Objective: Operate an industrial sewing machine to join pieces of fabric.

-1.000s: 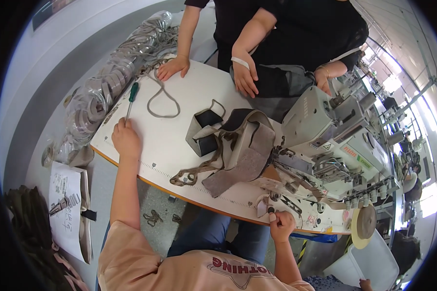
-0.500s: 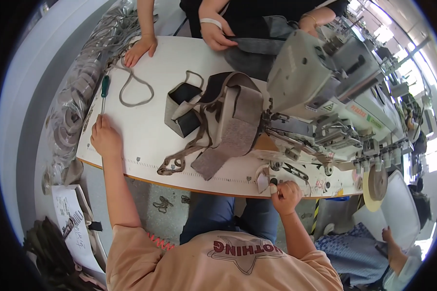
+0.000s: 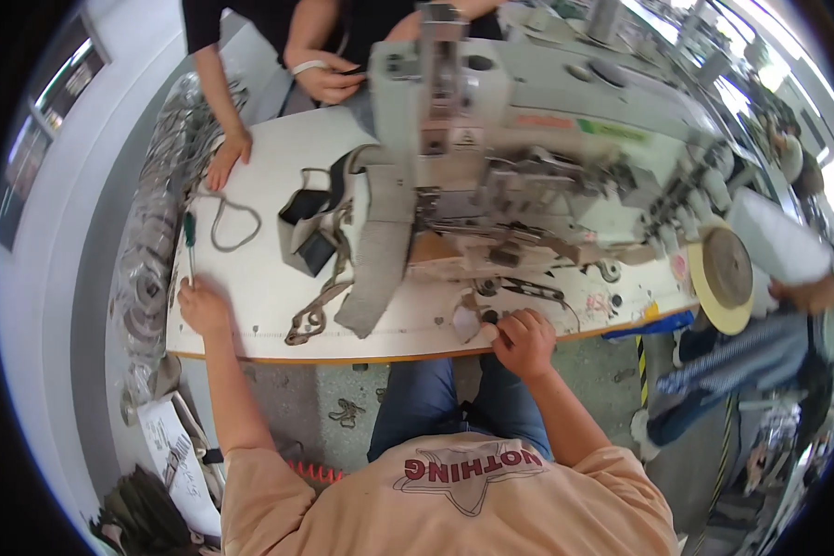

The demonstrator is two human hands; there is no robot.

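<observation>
My left hand (image 3: 205,309) is at the table's left edge, fingers closed at the metal shaft of a green-handled screwdriver (image 3: 190,230) that points away from me. At the front edge, under the sewing machine (image 3: 528,120), my right hand (image 3: 526,343) is closed, thumb and forefinger together by a small pale round spot. Whether they pinch anything is too small to tell. Just left of it lies a small whitish piece (image 3: 465,322). Black-handled thread snips (image 3: 531,289) rest beyond that hand. Grey ribbed fabric (image 3: 380,264) with straps hangs together by the machine's needle area.
A co-worker's hand (image 3: 229,159) rests flat at the far left, near a loop of grey cord (image 3: 235,227); the other hand (image 3: 329,82) is beyond the machine. Plastic-wrapped coils (image 3: 144,269) line the left side. A tape reel (image 3: 727,278) stands at right.
The whole view has shifted, so the machine now shows more from its front and covers the co-worker's fabric. My hands stay at nearly the same spots on the table.
</observation>
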